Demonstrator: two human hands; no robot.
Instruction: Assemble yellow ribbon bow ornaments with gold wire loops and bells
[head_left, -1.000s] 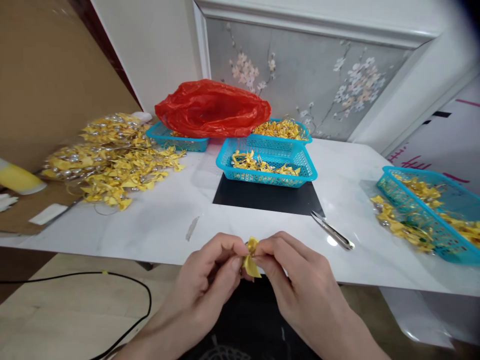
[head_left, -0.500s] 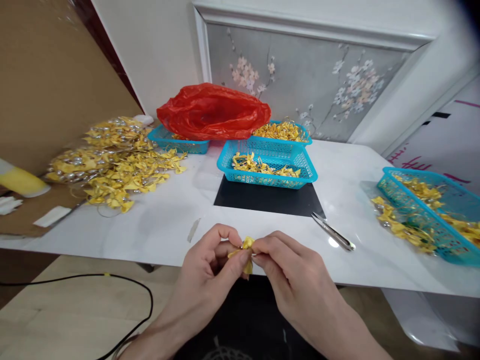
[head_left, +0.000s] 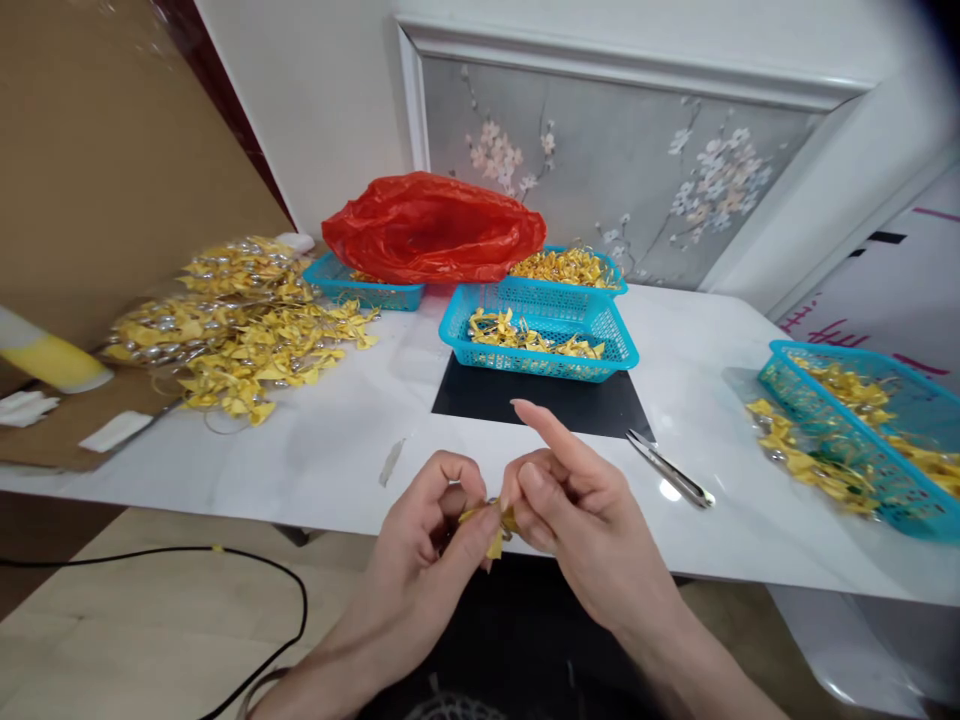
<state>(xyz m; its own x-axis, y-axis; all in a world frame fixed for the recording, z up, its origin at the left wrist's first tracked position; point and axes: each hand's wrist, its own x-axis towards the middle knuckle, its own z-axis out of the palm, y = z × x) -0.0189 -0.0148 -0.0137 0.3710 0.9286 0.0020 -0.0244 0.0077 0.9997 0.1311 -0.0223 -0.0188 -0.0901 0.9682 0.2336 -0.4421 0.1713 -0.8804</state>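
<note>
Both hands are pinching the same little yellow ribbon bow at the near edge of the white table. From what I can see, my left hand is clamped on it like before, but the right hand has just flicked its index finger up and out, so only thumb and middle finger grip now. Looks like a re-grip mid-twist; scissors lie untouched just right.

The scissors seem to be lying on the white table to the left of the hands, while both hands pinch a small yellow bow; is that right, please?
Not quite: the head view shows the scissors lying right of the hands. Both the left hand and right hand do pinch the yellow bow at the table edge.
</note>
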